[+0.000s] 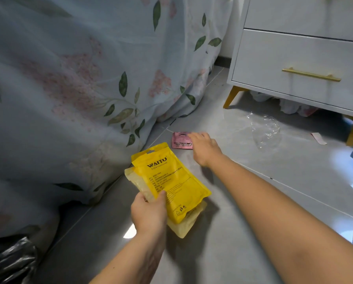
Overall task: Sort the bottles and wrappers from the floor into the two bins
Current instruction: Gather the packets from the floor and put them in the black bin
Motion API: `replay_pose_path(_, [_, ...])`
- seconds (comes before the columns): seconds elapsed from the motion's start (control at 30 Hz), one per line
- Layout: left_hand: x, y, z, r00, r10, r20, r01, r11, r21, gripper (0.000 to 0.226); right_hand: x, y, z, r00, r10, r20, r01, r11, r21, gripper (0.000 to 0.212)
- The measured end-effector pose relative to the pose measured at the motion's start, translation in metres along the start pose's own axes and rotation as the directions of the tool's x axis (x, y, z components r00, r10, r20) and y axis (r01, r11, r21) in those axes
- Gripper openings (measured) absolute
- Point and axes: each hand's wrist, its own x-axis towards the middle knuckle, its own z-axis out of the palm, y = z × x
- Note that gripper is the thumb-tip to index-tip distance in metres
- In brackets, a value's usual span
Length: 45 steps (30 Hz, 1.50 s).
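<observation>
In the lower middle of the frame, the left hand (149, 210) pinches two flat plastic pouches by their edge, thumb on top: a bright yellow printed pouch (172, 181) and a paler yellow pouch (187, 224) behind it. Both are held above the grey tiled floor (233, 232).

In the centre of the frame, the right hand (204, 148) reaches forward and covers the right edge of a small pink foil wrapper (179, 140), which lies flat on the floor near the hem of the flowered bed cover (79, 78). The fingers point away from the camera, so it cannot be told whether they already close on the wrapper or only touch it.

To the right, a crumpled clear plastic film (265, 130) and a small pale paper strip (319, 138) are also on the floor, near the white drawer cabinet (294, 58). A black bin bag (9, 261) shows in the lower left corner.

The pink wrapper is thin and lies flat on smooth tile, so the fingers may slide over it and push it toward the bed cover. The two pouches are held only at one edge, so the back one could slip out if the person leans further.
</observation>
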Motion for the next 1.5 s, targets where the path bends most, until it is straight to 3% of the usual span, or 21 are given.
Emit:
replay_pose_path(0.17, [0.006, 0.001, -0.004, 1.000, 0.002, -0.013, -0.002, 1.000, 0.021, 0.018, 0.006, 0.000, 0.020, 0.971, 0.023, 0.239, 0.019, 0.985, -0.169, 0.061])
replay_pose_path(0.23, [0.008, 0.000, -0.006, 1.000, 0.001, -0.014, -0.001, 1.000, 0.024, 0.018, 0.003, 0.003, 0.026, 0.970, 0.020, 0.244, 0.021, 0.986, -0.166, 0.058])
replay_pose_path(0.43, [0.004, 0.002, -0.003, 0.999, -0.029, 0.021, 0.030, 0.999, -0.031, 0.011, -0.016, 0.013, 0.033, 0.991, -0.117, -0.066, 0.093, 0.951, -0.295, 0.027])
replay_pose_path(0.53, [0.004, 0.004, -0.003, 1.000, -0.021, 0.022, 0.022, 0.999, -0.034, 0.012, -0.048, 0.018, 0.043, 0.970, -0.135, -0.201, 0.080, 0.962, -0.261, 0.013])
replay_pose_path(0.7, [-0.001, 0.007, -0.006, 0.999, -0.005, 0.037, 0.007, 0.999, -0.041, 0.011, -0.089, 0.025, 0.053, 0.940, -0.159, -0.303, 0.097, 0.973, -0.209, 0.029])
replay_pose_path(0.83, [-0.007, 0.006, -0.007, 0.999, 0.006, 0.044, -0.004, 0.999, -0.032, 0.014, -0.091, 0.028, 0.034, 0.926, -0.051, -0.374, 0.044, 0.999, -0.028, 0.019])
replay_pose_path(0.97, [-0.014, 0.006, -0.010, 0.999, 0.009, 0.040, -0.008, 1.000, -0.017, 0.021, -0.079, 0.037, 0.021, 0.998, 0.038, 0.049, -0.042, 0.995, 0.095, 0.084])
replay_pose_path(1.03, [-0.016, 0.006, -0.013, 0.999, 0.012, 0.040, -0.012, 1.000, -0.010, 0.021, -0.081, 0.039, 0.022, 0.986, 0.049, 0.158, -0.052, 0.998, 0.019, 0.094])
replay_pose_path(1.17, [-0.022, 0.009, -0.020, 0.999, 0.012, 0.046, -0.011, 1.000, -0.013, 0.020, -0.091, 0.039, 0.027, 0.959, 0.159, 0.236, -0.158, 0.987, -0.023, 0.078])
replay_pose_path(1.27, [-0.030, 0.013, -0.026, 0.996, 0.010, 0.086, -0.008, 1.000, -0.015, 0.019, -0.104, 0.036, 0.022, 0.941, 0.157, 0.300, -0.196, 0.975, 0.102, 0.039])
replay_pose_path(1.33, [-0.035, 0.017, -0.030, 0.992, 0.020, 0.124, -0.018, 1.000, -0.019, 0.018, -0.113, 0.035, 0.017, 0.946, 0.147, 0.289, -0.205, 0.962, 0.181, 0.033])
replay_pose_path(1.4, [-0.043, 0.025, -0.037, 0.986, 0.040, 0.163, -0.038, 0.999, -0.016, 0.016, -0.124, 0.033, 0.008, 0.953, 0.204, 0.226, -0.276, 0.890, 0.362, 0.023])
replay_pose_path(1.43, [-0.047, 0.030, -0.040, 0.981, 0.052, 0.185, -0.050, 0.999, -0.014, 0.015, -0.130, 0.028, 0.002, 0.944, 0.256, 0.209, -0.329, 0.789, 0.519, 0.020])
replay_pose_path(1.5, [-0.055, 0.042, -0.052, 0.968, 0.096, 0.233, -0.095, 0.995, -0.015, 0.014, -0.142, 0.011, -0.020, 0.913, 0.330, 0.239, -0.368, 0.421, 0.829, 0.019])
